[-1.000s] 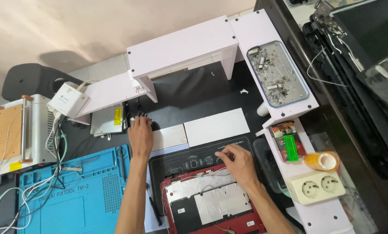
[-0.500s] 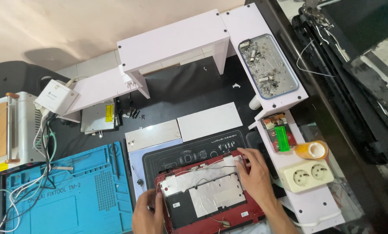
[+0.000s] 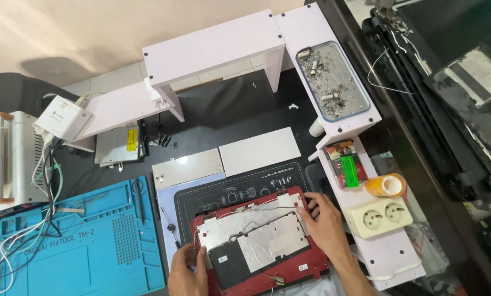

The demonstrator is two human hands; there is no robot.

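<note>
My left hand (image 3: 186, 271) fingers grip the red laptop shell's (image 3: 259, 241) near-left edge; my right hand (image 3: 325, 222) fingers curl closed over its far-right corner, near the white socket strip (image 3: 380, 215).

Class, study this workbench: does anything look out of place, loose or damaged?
Yes. The red laptop shell, gripped by the left hand and right hand, lies opened, with thin wires straggling across its silver foil. A few small black screws lie loose on the dark table instead of in the tray.
</note>
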